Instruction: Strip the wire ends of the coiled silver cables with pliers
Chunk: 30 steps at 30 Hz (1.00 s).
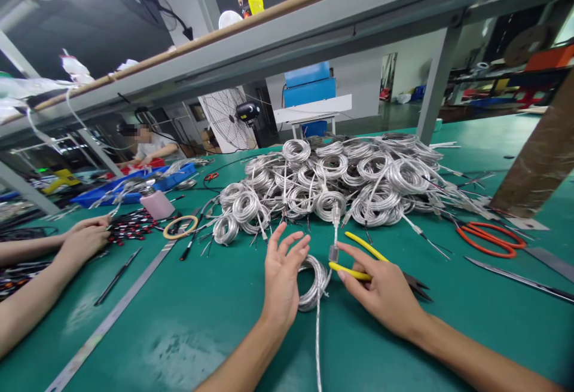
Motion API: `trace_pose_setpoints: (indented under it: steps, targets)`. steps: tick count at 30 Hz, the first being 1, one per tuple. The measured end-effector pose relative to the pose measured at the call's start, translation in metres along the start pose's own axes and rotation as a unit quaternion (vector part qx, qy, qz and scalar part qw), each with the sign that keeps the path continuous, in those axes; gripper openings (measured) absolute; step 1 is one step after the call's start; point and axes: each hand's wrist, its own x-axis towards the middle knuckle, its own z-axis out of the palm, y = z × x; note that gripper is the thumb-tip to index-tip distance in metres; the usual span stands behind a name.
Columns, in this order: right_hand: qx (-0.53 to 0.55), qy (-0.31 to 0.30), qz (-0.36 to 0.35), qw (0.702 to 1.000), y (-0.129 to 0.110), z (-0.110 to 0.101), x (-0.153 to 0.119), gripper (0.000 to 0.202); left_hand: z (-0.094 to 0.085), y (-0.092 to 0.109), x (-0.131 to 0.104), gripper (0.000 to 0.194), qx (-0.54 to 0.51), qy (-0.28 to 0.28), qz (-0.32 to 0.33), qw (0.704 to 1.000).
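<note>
My left hand (283,275) is raised with its fingers spread, holding nothing, beside a coil of clear-jacketed silver cable (309,296). That coil lies on the green table, and a loose length of its cable runs toward me. My right hand (381,290) is closed around yellow-handled cutting pliers (374,248), whose dark jaws point right, beyond the back of the hand. The index fingertip meets, or nearly meets, a small clear connector (333,253) on a cable; actual contact is hard to make out. Behind both hands rises a heap of similar cable coils (314,189).
Orange-handled scissors (488,239) and a craft knife (515,278) lie at right. Leftward are a steel ruler (112,320), a tape ring (180,227), a pink bottle (156,202) and a dark pen (117,276). A co-worker's hands (85,239) handle dark wires. A shelf beam crosses overhead.
</note>
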Motion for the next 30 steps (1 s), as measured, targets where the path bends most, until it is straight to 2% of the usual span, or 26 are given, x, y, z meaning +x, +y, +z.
trace_pose_setpoints:
  steps: [6, 30]
  targets:
    - [0.000, -0.002, 0.003, 1.000, -0.0013, -0.0011, -0.0003, 0.039, -0.0002, 0.0013, -0.0004, 0.064, 0.029, 0.003, -0.008, 1.000]
    - [-0.006, 0.003, -0.001, 1.000, -0.0011, -0.0012, 0.0008, 0.039, 0.0034, 0.0023, -0.0007, 0.051, 0.037, 0.004, -0.015, 0.999]
